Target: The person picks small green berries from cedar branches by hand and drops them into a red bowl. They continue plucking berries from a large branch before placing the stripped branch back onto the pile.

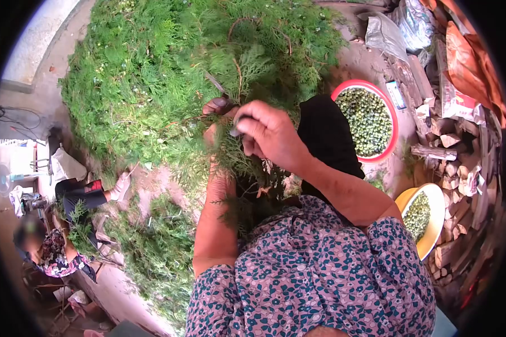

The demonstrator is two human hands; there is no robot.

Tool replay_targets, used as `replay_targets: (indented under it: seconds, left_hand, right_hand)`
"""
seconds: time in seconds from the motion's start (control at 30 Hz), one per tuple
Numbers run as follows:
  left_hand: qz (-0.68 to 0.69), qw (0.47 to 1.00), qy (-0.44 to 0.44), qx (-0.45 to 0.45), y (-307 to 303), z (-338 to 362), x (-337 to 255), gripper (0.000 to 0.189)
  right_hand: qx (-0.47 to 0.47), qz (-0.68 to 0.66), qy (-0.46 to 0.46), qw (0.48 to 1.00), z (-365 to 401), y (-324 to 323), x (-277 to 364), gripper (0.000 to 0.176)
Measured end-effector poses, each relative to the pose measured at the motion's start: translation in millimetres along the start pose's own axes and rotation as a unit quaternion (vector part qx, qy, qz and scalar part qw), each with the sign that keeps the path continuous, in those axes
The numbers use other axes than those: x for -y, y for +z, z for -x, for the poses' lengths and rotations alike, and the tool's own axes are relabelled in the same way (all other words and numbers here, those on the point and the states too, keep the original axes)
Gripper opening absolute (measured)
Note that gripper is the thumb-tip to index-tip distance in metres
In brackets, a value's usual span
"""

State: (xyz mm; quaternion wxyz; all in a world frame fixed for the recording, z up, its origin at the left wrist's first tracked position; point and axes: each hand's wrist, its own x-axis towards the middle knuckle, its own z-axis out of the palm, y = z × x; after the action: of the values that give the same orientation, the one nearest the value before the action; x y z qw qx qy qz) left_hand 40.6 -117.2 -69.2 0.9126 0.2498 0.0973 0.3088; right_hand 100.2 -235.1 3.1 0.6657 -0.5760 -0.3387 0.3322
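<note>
1. Two bare hands meet over a leafy sprig (pixel 229 154), which hangs just below them.
2. Right hand (pixel 272 133): fingers bent in, seemingly pinching; can't tell on what. Left hand (pixel 216 106): partly covered, fingers curled; can't confirm its grip.
3. Step, judged: close fingertip work on foliage. Next move would call for a steady stem and clear fingertips.
4. Right of right hand: red-rimmed basin (pixel 396 121) with green berries (pixel 365 121). Ahead of both: leafy pile (pixel 135 73).
5. Unclear: narrow metal-looking tool (pixel 215 83) beyond left fingers, holder hidden; contact blurred.
</note>
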Motion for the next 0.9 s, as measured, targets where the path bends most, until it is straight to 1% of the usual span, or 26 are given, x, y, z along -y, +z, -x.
replay_targets:
  seconds: [0.03, 0.07, 0.13, 0.17, 0.2, 0.23, 0.27, 0.3, 0.33, 0.37, 0.4, 0.43, 0.47, 0.5, 0.53, 0.57, 0.6, 0.63, 0.67, 0.7, 0.73, 0.77, 0.8, 0.83, 0.87, 0.9]
  left_hand:
    - [0.106, 0.994, -0.015, 0.02, 6, 1, 0, 0.013]
    - [-0.153, 0.979, 0.131, -0.026, 1, -9, 8, 0.008]
    - [-0.193, 0.974, 0.114, -0.023, -15, -15, 4, 0.008]
    - [-0.193, 0.975, 0.106, -0.025, -18, -13, 2, 0.008]
    - [-0.134, 0.984, 0.113, -0.042, -8, -13, -2, 0.018]
    - [-0.074, 0.988, 0.12, -0.059, -4, -14, -6, 0.029]
    - [-0.074, 0.989, 0.118, -0.059, -11, -18, -12, 0.029]
    - [-0.002, 0.992, 0.102, -0.071, -25, -24, -20, 0.029]
    - [0.07, 0.99, 0.087, -0.083, -44, -33, -25, 0.03]
    - [-0.049, 0.98, 0.187, -0.037, -80, -47, -16, 0.025]
    - [-0.05, 0.981, 0.184, -0.037, -81, -47, -28, 0.025]
    - [0.088, 0.992, 0.093, 0.011, -82, -44, -41, 0.018]
    - [0.222, 0.973, -0.001, 0.058, -83, -42, -53, 0.013]
    - [0.221, 0.974, -0.004, 0.056, -90, -47, -63, 0.013]
    - [0.303, 0.942, -0.114, 0.084, -100, -57, -73, 0.014]
    - [0.379, 0.892, -0.222, 0.11, -112, -66, -80, 0.021]
    - [0.448, 0.823, -0.324, 0.134, -121, -70, -86, 0.031]
    - [0.507, 0.78, -0.345, 0.127, -128, -69, -90, 0.037]
    - [0.505, 0.781, -0.345, 0.126, -119, -65, -92, 0.037]
    - [0.395, 0.85, -0.313, 0.154, -102, -59, -97, 0.037]
    - [0.278, 0.903, -0.276, 0.179, -95, -56, -100, 0.038]
    - [0.559, 0.763, -0.3, 0.127, -128, -54, -94, 0.029]
    - [0.557, 0.765, -0.297, 0.128, -123, -52, -84, 0.029]
    - [0.253, 0.96, -0.006, 0.118, -111, -47, -60, 0.023]
    - [-0.111, 0.944, 0.298, 0.086, -96, -46, -47, 0.018]
    - [-0.115, 0.956, 0.269, 0.024, -58, -35, -38, 0.023]
  right_hand:
    - [-0.025, -0.065, 0.027, 0.997, -4, -3, 2, 0.004]
    - [-0.05, -0.13, 0.053, 0.989, -9, -7, 3, 0.006]
    - [-0.079, -0.148, -0.025, 0.985, -15, -22, 2, 0.012]
    - [-0.124, -0.124, -0.041, 0.984, -14, -33, 6, 0.016]
    - [-0.144, -0.148, -0.033, 0.978, -10, -48, 13, 0.018]
    - [-0.189, -0.142, -0.036, 0.971, -10, -67, 4, 0.017]
    - [-0.231, -0.146, -0.029, 0.961, -7, -89, -1, 0.018]
    - [-0.262, -0.144, -0.01, 0.954, -3, -115, -11, 0.019]
    - [-0.327, -0.134, 0.016, 0.935, 3, -139, -19, 0.02]
    - [-0.367, -0.107, 0.025, 0.924, 12, -162, -27, 0.021]
    - [-0.392, -0.08, 0.044, 0.915, 23, -190, -43, 0.021]
    - [-0.434, -0.07, 0.05, 0.897, 31, -217, -63, 0.022]
    - [-0.465, -0.023, 0.067, 0.882, 43, -236, -74, 0.024]
    - [-0.491, -0.018, 0.09, 0.866, 55, -260, -91, 0.028]
    - [-0.513, -0.009, 0.096, 0.853, 67, -285, -112, 0.032]
    - [-0.519, 0.054, 0.136, 0.842, 81, -300, -121, 0.037]
    - [-0.514, 0.188, 0.131, 0.826, 94, -322, -141, 0.038]
    - [-0.529, 0.201, 0.176, 0.806, 104, -335, -148, 0.039]
    - [-0.541, 0.213, 0.22, 0.783, 110, -344, -154, 0.04]
    - [-0.54, 0.211, 0.221, 0.784, 117, -353, -159, 0.04]
    - [-0.552, 0.208, 0.211, 0.78, 122, -359, -162, 0.038]
    - [-0.563, 0.204, 0.199, 0.776, 123, -364, -166, 0.037]
    - [-0.56, 0.203, 0.198, 0.779, 120, -358, -162, 0.037]
    - [-0.556, 0.183, 0.162, 0.794, 114, -341, -149, 0.036]
    - [-0.546, 0.156, 0.118, 0.815, 95, -320, -137, 0.034]
    - [-0.518, 0.135, 0.095, 0.839, 81, -295, -116, 0.031]
